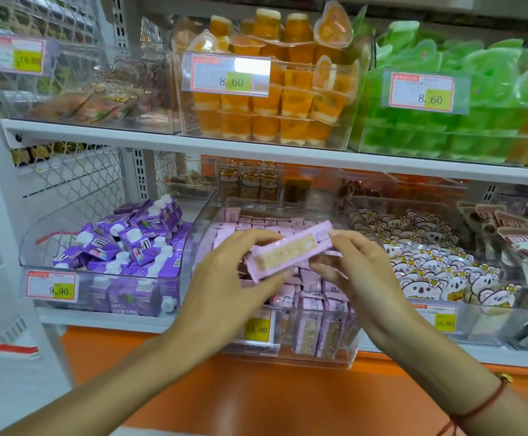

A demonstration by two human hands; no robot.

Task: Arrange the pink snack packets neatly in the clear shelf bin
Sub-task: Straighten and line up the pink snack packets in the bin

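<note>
A long pink snack packet (pixel 289 250) with a clear window hangs tilted above the clear shelf bin (pixel 344 357), its right end higher. My left hand (pixel 225 278) grips its lower left end, fingers curled over the top and thumb below. My right hand (pixel 357 262) pinches its right end. Under them the bin holds several more pink packets (pixel 311 305), some upright at the front, others stacked toward the back (pixel 250 223). The hands hide the middle of the bin.
A bin of purple drink cartons (pixel 130 247) stands to the left, a bin of bear-print snack bags (pixel 429 265) to the right. Above the white shelf board (pixel 256 149) are orange jelly cups (pixel 275 99) and green jelly packs (pixel 445 121). An orange ledge (pixel 256 394) runs below.
</note>
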